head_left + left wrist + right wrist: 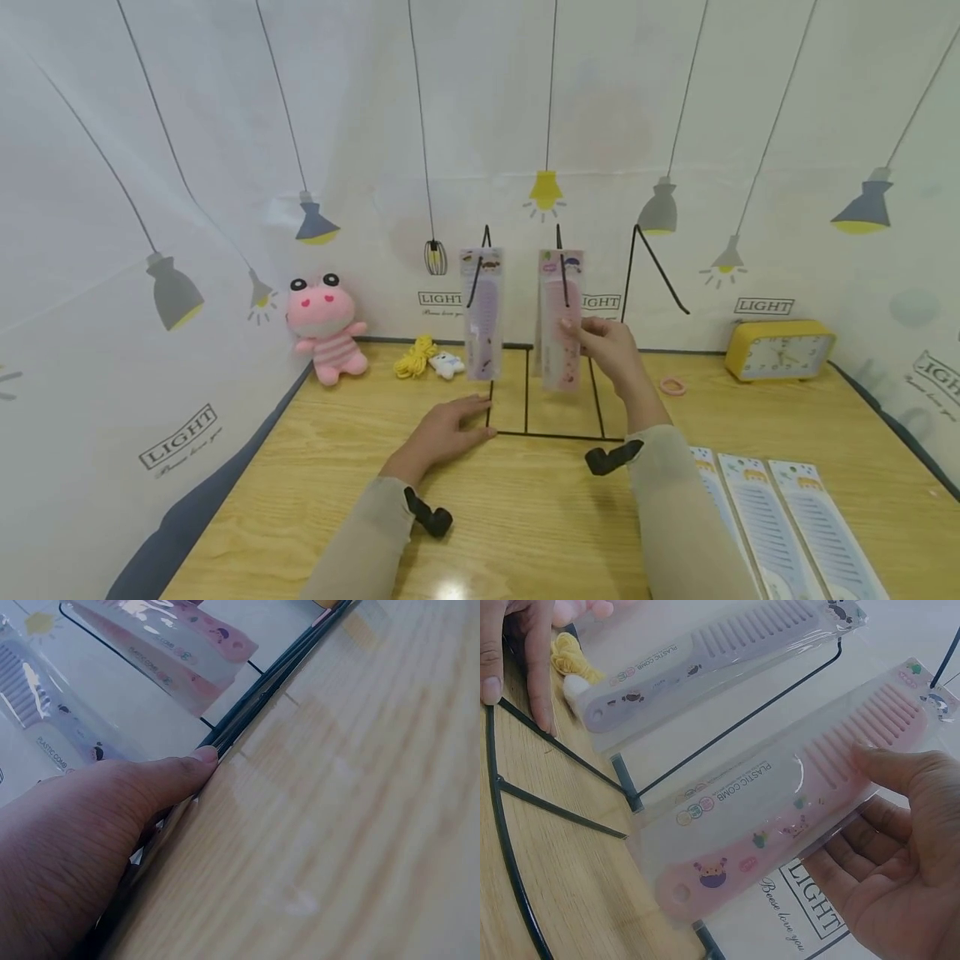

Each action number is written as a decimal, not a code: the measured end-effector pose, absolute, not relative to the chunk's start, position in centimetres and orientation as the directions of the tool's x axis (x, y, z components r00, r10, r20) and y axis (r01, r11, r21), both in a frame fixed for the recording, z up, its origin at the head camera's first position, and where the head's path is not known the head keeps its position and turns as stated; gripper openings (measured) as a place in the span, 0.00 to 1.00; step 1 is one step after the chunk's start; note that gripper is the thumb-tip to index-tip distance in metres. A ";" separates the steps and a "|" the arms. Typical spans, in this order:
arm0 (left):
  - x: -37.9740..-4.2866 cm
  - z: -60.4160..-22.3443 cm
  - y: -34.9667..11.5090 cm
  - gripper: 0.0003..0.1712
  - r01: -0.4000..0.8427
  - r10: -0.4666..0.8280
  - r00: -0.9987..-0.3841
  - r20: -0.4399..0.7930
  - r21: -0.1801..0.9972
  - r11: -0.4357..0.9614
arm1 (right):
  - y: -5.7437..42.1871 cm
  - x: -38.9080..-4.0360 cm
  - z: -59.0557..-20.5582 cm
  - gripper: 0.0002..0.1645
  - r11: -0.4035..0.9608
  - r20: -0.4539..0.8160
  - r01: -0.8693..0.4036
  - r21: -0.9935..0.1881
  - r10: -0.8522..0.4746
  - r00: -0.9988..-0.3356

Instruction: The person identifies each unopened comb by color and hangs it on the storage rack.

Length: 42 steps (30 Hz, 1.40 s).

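A black wire display rack (551,435) stands on the table, with upright hooks. From its left hook hangs a purple comb in a clear packet (482,321). On the middle hook hangs a pink comb in a clear packet (562,333), with another packet's edge showing behind it. My right hand (611,350) pinches the pink comb packet, thumb on its front and fingers behind, as the right wrist view shows. My left hand (447,429) rests at the rack's front left corner, thumb (184,776) straight against the front bar. Its other fingers are mostly hidden in the left wrist view.
A pink plush toy (324,329), yellow cord (415,358) and a small white figure (447,364) are at the back left. A yellow clock (780,350) and a pink band (672,386) are at the right. Several long blue-white packets (772,525) lie front right.
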State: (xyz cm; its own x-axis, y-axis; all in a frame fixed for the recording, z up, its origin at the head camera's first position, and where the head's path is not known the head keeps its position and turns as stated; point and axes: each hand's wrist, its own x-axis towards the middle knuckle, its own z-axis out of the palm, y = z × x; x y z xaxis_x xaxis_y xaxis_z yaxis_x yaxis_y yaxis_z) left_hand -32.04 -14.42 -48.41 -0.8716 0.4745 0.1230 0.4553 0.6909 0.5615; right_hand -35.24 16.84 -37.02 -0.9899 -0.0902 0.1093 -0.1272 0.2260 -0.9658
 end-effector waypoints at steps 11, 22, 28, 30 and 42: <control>-32.0 -48.5 -14.2 0.36 0.462 0.475 -0.871 0.127 0.540 0.703 | 17.6 -35.0 -36.8 0.34 0.359 0.121 -0.158 -0.920 -0.122 -0.985; -32.1 -48.5 -14.3 0.36 0.489 0.483 -0.862 0.153 0.503 0.713 | 19.1 -33.4 -36.3 0.26 0.565 0.174 -0.233 -0.791 -0.157 -0.972; -32.2 -48.5 -14.3 0.36 0.474 0.485 -0.864 0.134 0.544 0.693 | 20.4 -31.9 -35.9 0.31 0.581 0.206 -0.260 -0.772 -0.158 -0.966; -32.2 -48.5 -14.2 0.35 0.471 0.483 -0.865 0.132 0.544 0.695 | 21.0 -31.3 -35.9 0.32 0.579 0.220 -0.269 -0.770 -0.155 -0.963; -31.8 -48.2 -14.0 0.35 0.463 0.474 -0.871 0.131 0.542 0.701 | 24.3 -28.0 -36.7 0.34 0.576 0.184 -0.240 -0.781 -0.155 -0.971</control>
